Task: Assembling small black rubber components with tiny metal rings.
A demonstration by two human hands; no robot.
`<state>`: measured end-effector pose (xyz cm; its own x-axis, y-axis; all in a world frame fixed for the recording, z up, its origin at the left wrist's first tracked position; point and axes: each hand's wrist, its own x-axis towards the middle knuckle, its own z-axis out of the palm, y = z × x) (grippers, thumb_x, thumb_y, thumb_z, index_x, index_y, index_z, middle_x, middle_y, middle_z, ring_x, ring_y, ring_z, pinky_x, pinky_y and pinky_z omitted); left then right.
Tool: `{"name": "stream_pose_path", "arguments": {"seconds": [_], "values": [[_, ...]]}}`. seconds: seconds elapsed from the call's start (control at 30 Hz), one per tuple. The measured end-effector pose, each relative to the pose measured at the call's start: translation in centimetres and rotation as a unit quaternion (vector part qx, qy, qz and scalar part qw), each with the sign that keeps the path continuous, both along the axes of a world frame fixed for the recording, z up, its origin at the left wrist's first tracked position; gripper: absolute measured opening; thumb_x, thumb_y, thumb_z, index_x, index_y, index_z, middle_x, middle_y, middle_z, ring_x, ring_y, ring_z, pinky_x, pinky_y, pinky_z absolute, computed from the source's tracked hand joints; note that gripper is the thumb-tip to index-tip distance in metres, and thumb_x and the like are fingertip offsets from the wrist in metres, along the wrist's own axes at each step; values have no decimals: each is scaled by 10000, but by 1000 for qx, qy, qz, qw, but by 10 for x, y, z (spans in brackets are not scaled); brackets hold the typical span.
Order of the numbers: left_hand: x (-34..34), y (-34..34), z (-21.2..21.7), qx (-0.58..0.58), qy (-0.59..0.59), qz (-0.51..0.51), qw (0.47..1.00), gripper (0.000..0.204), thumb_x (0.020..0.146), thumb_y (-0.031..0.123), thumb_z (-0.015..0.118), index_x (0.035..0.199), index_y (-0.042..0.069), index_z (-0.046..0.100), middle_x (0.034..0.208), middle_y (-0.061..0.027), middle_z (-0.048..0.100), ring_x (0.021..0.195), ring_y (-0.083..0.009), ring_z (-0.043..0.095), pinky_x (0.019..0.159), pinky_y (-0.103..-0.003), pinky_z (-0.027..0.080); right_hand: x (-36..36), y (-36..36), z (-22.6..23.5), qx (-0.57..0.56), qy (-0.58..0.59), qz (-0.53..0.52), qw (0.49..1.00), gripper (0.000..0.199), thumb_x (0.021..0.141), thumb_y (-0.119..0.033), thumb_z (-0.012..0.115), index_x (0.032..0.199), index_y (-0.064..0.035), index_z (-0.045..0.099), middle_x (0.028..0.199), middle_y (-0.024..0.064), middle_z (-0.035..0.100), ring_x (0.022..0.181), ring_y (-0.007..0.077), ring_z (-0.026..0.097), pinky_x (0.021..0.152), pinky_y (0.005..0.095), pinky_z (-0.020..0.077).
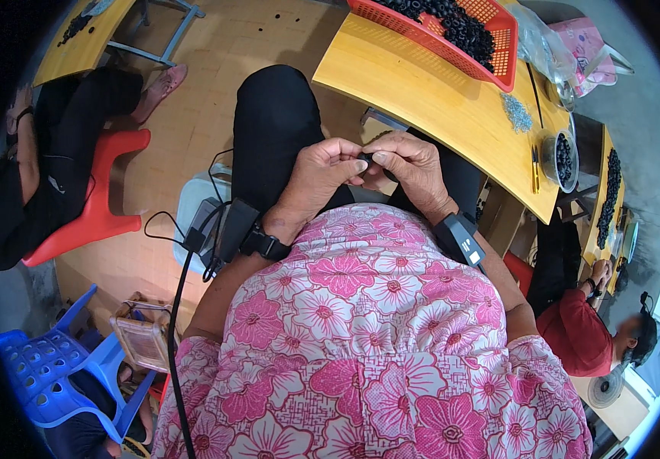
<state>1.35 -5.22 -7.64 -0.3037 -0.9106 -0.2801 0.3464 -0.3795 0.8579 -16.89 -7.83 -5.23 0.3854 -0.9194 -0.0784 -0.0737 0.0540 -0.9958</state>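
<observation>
yellow worktable (422,92) ahead; i note left hand (318,180) and right hand (414,164) pinching one small black part (366,158) over the lap. weak fingertip grip risks dropping it to the floor.

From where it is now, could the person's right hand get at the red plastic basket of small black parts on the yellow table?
Probably yes. The right hand is pinching a small black part together with the left hand, so it is occupied, but nothing stands between it and the red plastic basket on the yellow table.

Pink floral top (376,336), black trousers (273,130), black wrist devices (265,245).
</observation>
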Motion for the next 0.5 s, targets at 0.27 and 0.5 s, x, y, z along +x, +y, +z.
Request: {"name": "stream_pose_path", "arguments": {"seconds": [0.27,0.5], "values": [[-1,0,-2,-26,-14,-8,1000,143,855,42,601,991,1,616,843,-39,634,719,-83,586,681,-200,481,-4,-3,-4,251,-126,7,960,197,855,-155,641,1004,-25,628,791,45,640,599,57,569,484,169,427],[-1,0,-7,-93,-41,14,995,174,813,-14,627,987,-14,624,917,-39,572,822,-92,569,707,-213,485,-5,-2,5,326,-155,79,929,409,859,-312,628,1089,20,567,828,43,613,740,113,608,738,256,513]]}}
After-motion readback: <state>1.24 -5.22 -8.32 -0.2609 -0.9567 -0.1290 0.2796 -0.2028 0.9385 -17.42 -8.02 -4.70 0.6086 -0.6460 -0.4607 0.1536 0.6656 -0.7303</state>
